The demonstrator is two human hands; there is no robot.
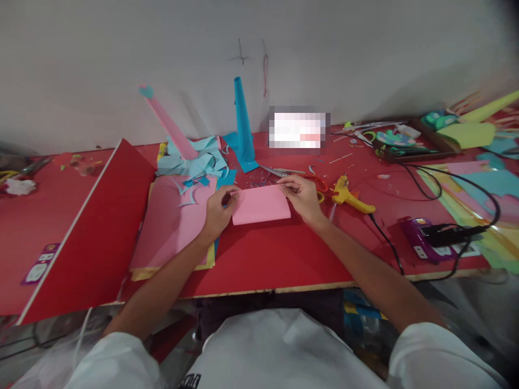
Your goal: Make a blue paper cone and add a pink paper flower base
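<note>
Head view: pink paper (pixel 261 205) between fingers (pixel 232 201).

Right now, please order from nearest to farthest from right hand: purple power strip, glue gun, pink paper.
1. Pink paper, in the right hand.
2. Glue gun, just right of it.
3. Purple power strip, farther right, near table edge.

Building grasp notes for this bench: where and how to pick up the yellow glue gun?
Probably best by its handle, right hand coming down from above, at the right. The yellow glue gun lies on its side, its slim handle angled rightward, away from the bulkier body. Keep the black cord at the handle's end out of the grip.
</note>
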